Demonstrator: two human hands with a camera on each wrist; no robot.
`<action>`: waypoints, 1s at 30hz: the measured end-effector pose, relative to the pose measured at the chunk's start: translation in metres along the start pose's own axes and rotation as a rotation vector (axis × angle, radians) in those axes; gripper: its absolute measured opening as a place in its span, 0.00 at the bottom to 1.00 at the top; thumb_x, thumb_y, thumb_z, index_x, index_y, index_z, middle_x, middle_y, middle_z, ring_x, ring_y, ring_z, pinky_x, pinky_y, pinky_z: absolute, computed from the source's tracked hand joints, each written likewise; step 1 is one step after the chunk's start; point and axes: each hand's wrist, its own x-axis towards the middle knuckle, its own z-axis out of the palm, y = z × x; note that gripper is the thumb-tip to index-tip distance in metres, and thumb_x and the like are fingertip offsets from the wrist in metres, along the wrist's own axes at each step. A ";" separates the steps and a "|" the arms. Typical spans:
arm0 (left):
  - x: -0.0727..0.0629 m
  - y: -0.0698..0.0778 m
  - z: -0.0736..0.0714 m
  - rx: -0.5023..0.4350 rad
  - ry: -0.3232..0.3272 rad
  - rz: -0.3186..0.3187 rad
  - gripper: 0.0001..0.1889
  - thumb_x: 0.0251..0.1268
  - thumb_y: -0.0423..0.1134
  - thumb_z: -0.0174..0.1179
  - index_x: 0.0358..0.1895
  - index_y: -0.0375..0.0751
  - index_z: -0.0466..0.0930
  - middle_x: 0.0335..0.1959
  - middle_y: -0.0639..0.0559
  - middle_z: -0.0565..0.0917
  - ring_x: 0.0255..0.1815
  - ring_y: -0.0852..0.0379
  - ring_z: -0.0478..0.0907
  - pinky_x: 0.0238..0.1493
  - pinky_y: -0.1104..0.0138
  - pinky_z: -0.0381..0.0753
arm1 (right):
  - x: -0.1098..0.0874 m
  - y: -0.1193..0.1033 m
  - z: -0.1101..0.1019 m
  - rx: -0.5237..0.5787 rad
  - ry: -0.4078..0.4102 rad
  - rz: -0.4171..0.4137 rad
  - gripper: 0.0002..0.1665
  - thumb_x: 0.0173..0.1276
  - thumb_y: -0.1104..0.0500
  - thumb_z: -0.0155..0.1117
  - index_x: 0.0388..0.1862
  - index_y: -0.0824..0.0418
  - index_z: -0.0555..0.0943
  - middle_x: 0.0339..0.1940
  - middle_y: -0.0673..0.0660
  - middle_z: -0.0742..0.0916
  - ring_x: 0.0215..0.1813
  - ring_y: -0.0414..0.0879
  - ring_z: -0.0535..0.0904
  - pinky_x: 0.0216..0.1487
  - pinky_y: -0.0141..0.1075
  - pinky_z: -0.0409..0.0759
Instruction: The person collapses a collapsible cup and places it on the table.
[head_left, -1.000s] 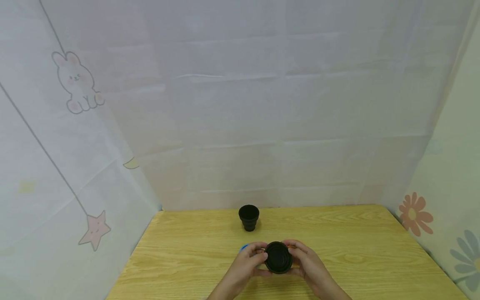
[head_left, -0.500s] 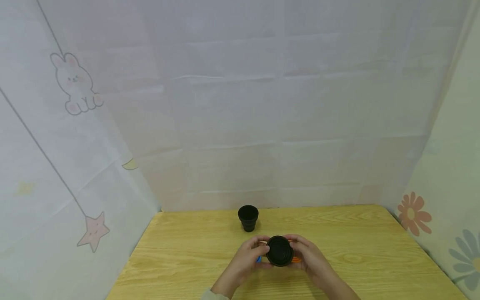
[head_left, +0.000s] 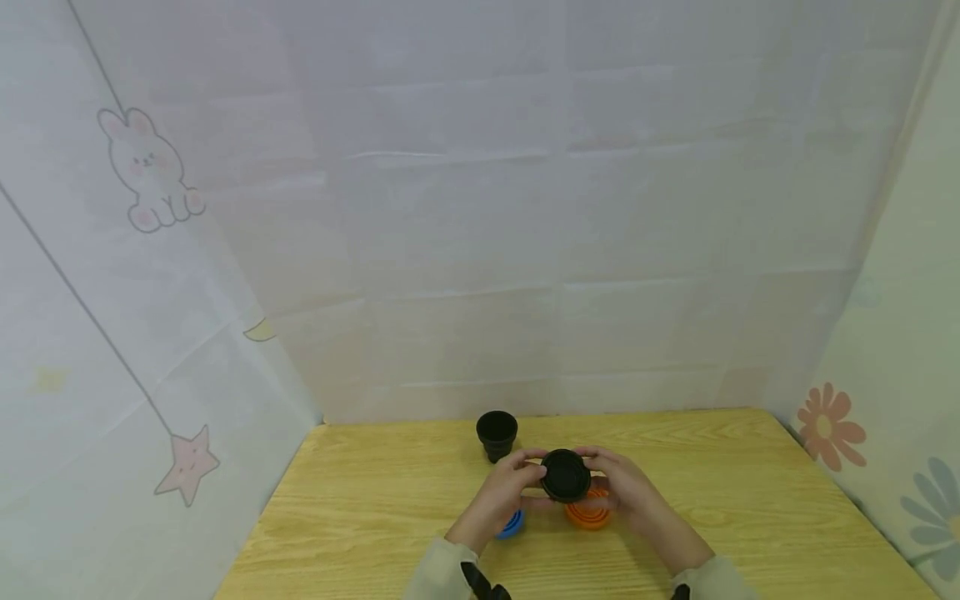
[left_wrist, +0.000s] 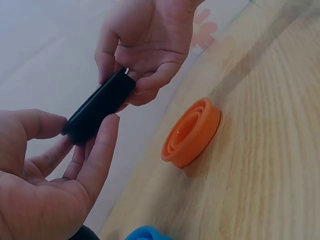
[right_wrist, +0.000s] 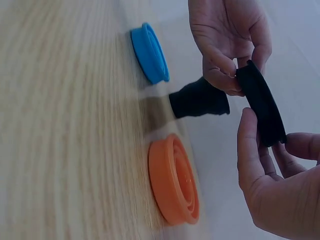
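Between both hands is a flat, collapsed black folding cup (head_left: 566,477), its ringed round face toward the head camera. My left hand (head_left: 501,493) pinches its left rim and my right hand (head_left: 628,496) pinches the right rim. In the left wrist view the collapsed black cup (left_wrist: 100,107) is seen edge-on, raised off the table. Below it lie a collapsed orange cup (right_wrist: 172,182) and a collapsed blue cup (right_wrist: 150,54), partly hidden by the left hand in the head view. A taller black cup (head_left: 497,430) stands upright behind the hands.
The wooden table (head_left: 360,500) runs back to a pale cloth backdrop (head_left: 465,208). Cloth sides with printed drawings border it on the left and right.
Both hands have moved the collapsed black cup away from the body, slightly right and toward the table's back. More of the blue and orange cups now shows; the standing cup stays put.
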 end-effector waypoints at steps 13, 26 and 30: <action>0.048 -0.005 0.007 0.050 0.077 -0.050 0.18 0.74 0.32 0.54 0.64 0.33 0.74 0.53 0.38 0.82 0.47 0.43 0.84 0.56 0.44 0.81 | 0.043 0.005 -0.029 -0.057 0.051 0.023 0.26 0.80 0.56 0.49 0.71 0.67 0.71 0.57 0.61 0.80 0.44 0.50 0.82 0.51 0.50 0.86; 0.080 -0.021 0.008 0.104 0.130 -0.051 0.18 0.74 0.28 0.50 0.63 0.29 0.73 0.48 0.35 0.83 0.42 0.47 0.84 0.53 0.45 0.84 | 0.074 0.011 -0.043 -0.078 0.096 0.064 0.26 0.78 0.59 0.51 0.70 0.69 0.70 0.56 0.66 0.78 0.43 0.52 0.83 0.53 0.52 0.85; 0.082 -0.023 0.010 0.117 0.147 -0.066 0.18 0.74 0.27 0.50 0.64 0.30 0.73 0.48 0.36 0.83 0.43 0.45 0.84 0.52 0.46 0.85 | 0.080 0.016 -0.047 -0.115 0.117 0.079 0.24 0.78 0.59 0.50 0.68 0.68 0.73 0.57 0.66 0.80 0.44 0.53 0.84 0.50 0.51 0.86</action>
